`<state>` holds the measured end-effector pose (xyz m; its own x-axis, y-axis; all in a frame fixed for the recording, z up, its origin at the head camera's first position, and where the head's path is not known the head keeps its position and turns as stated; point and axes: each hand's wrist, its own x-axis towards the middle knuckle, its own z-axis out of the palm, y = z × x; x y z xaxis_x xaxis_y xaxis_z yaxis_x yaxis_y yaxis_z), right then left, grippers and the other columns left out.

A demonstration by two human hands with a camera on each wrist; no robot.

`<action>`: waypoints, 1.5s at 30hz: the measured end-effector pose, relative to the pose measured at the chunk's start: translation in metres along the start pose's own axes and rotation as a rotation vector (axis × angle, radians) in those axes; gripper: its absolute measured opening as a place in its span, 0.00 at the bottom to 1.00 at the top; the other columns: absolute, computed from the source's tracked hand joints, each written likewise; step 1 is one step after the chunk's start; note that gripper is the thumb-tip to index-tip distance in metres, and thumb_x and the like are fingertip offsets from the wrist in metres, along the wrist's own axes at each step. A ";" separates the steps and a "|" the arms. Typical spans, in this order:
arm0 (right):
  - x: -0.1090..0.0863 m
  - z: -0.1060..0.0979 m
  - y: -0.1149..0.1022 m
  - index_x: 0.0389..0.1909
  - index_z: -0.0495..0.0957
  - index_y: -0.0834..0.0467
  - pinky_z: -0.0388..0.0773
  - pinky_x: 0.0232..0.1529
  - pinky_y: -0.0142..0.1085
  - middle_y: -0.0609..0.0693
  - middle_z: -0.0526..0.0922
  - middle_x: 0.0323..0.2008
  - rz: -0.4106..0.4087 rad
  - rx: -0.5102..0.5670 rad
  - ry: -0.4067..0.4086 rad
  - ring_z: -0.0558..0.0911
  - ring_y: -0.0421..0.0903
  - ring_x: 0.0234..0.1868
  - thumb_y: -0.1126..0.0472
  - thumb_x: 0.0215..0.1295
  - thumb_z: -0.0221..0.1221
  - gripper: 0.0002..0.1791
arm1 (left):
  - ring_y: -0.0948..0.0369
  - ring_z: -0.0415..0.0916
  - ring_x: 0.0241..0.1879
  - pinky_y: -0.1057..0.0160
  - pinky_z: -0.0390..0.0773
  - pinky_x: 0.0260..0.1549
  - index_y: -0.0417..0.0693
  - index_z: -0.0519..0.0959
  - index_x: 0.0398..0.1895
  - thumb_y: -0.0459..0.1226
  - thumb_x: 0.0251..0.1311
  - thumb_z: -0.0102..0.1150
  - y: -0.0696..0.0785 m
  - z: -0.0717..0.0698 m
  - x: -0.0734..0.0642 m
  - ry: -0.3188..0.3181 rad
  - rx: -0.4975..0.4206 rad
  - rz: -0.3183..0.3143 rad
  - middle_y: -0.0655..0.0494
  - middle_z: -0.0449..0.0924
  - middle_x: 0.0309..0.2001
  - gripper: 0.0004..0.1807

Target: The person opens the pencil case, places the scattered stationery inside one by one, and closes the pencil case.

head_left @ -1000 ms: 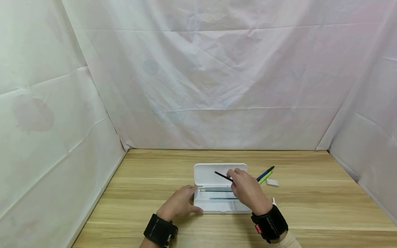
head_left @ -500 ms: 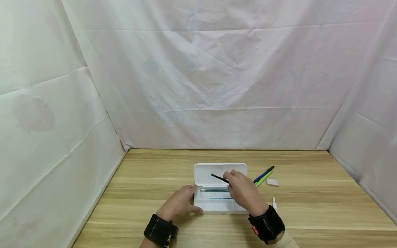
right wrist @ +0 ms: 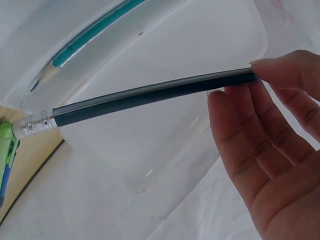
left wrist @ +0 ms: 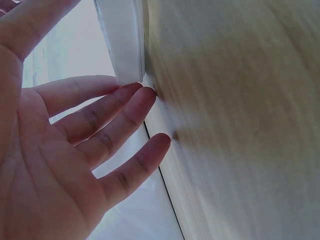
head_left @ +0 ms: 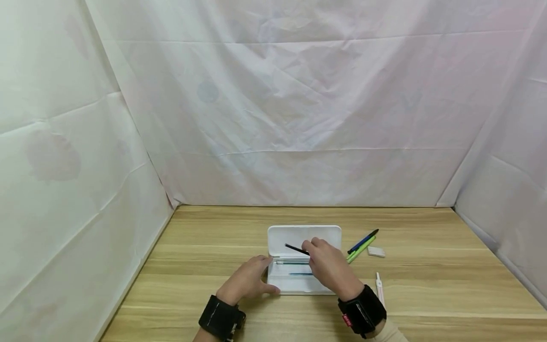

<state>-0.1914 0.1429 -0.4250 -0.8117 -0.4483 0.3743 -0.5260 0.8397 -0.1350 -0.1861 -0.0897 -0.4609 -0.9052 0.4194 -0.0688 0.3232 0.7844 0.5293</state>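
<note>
One wood-grain surface [head_left: 427, 270] is carrying everything, and on it a white case [head_left: 295, 285] is lying with its lid [head_left: 279, 240] open toward the far side. The left hand [head_left: 245, 280] is spanning the left end of the case, its grip wide and touching. The right hand [head_left: 331, 266] is holding the black pencil [right wrist: 150, 100] in a narrow grip, thumb against fingers, above the case. I am judging that the case is being filled, and that placing this pencil is the step in hand. Probably the next move is calling for lining it up beside the teal pencil [head_left: 292, 262] inside, then releasing gently. At right, a blue pen [head_left: 361, 242], a green pen [head_left: 361, 250] and an eraser [head_left: 376, 252] are lying outside.
</note>
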 end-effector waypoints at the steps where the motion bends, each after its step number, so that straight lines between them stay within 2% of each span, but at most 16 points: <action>1: 0.000 0.001 0.000 0.37 0.80 0.55 0.74 0.24 0.31 0.44 0.76 0.28 -0.008 -0.003 0.003 0.77 0.40 0.30 0.72 0.54 0.66 0.12 | 0.49 0.71 0.63 0.48 0.74 0.62 0.42 0.70 0.69 0.51 0.45 0.78 0.000 0.000 0.000 0.000 0.001 0.001 0.45 0.73 0.63 0.48; 18: -0.001 0.007 -0.006 0.38 0.80 0.55 0.76 0.25 0.32 0.45 0.77 0.30 -0.046 -0.043 0.026 0.78 0.42 0.31 0.71 0.54 0.67 0.13 | 0.51 0.72 0.62 0.50 0.75 0.61 0.43 0.71 0.68 0.52 0.46 0.77 -0.001 0.000 0.001 -0.001 0.025 0.022 0.47 0.74 0.62 0.47; 27: 0.000 0.010 -0.008 0.37 0.80 0.55 0.77 0.26 0.33 0.45 0.76 0.29 -0.039 -0.056 -0.016 0.77 0.42 0.31 0.71 0.55 0.66 0.11 | 0.52 0.72 0.61 0.50 0.76 0.60 0.42 0.71 0.68 0.52 0.46 0.77 0.000 0.000 0.000 0.001 0.025 0.022 0.47 0.74 0.62 0.47; 37: 0.001 0.015 -0.006 0.36 0.80 0.56 0.74 0.23 0.31 0.45 0.75 0.27 -0.052 -0.061 -0.023 0.75 0.40 0.28 0.71 0.54 0.67 0.11 | 0.52 0.72 0.62 0.51 0.75 0.61 0.44 0.72 0.67 0.52 0.45 0.78 -0.001 0.001 0.000 0.009 0.021 0.020 0.48 0.75 0.62 0.46; 45: 0.002 0.016 -0.006 0.37 0.80 0.56 0.77 0.26 0.33 0.45 0.77 0.29 -0.036 -0.037 -0.053 0.77 0.41 0.30 0.71 0.53 0.68 0.12 | 0.51 0.71 0.63 0.50 0.74 0.62 0.43 0.71 0.68 0.51 0.45 0.78 0.000 0.001 0.000 0.003 0.010 0.002 0.47 0.74 0.63 0.46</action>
<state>-0.1941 0.1324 -0.4386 -0.8051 -0.4934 0.3291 -0.5464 0.8329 -0.0880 -0.1862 -0.0896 -0.4618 -0.9053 0.4198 -0.0650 0.3279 0.7878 0.5213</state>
